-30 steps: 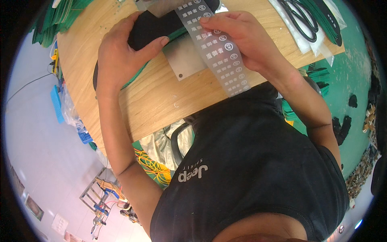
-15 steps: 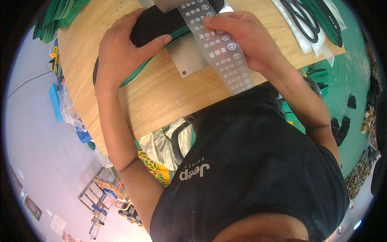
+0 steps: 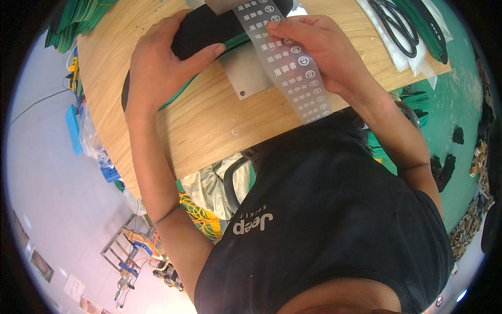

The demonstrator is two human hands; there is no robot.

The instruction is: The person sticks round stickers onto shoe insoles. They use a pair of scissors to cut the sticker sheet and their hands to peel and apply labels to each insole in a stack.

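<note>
My left hand spans a black insole-shaped piece with green edges on the wooden table, its thumb along the near edge and its fingers toward the far side. Whether there is one layer or several under it is partly hidden. In my right hand a translucent label strip with rows of white print is pinched between thumb and forefinger. The strip crosses the black piece and hangs toward my body. Below it lies a thin metal plate with a small hole; a brownish-grey block shows at the top edge.
Stacked green pieces lie at the table's far left corner. At the right, black looped cords in a clear bag lie beside more green-edged black pieces. The wooden table's near edge runs close to my body.
The view has shifted slightly. Both hands keep nearly the same places on the black piece and the label strip.
</note>
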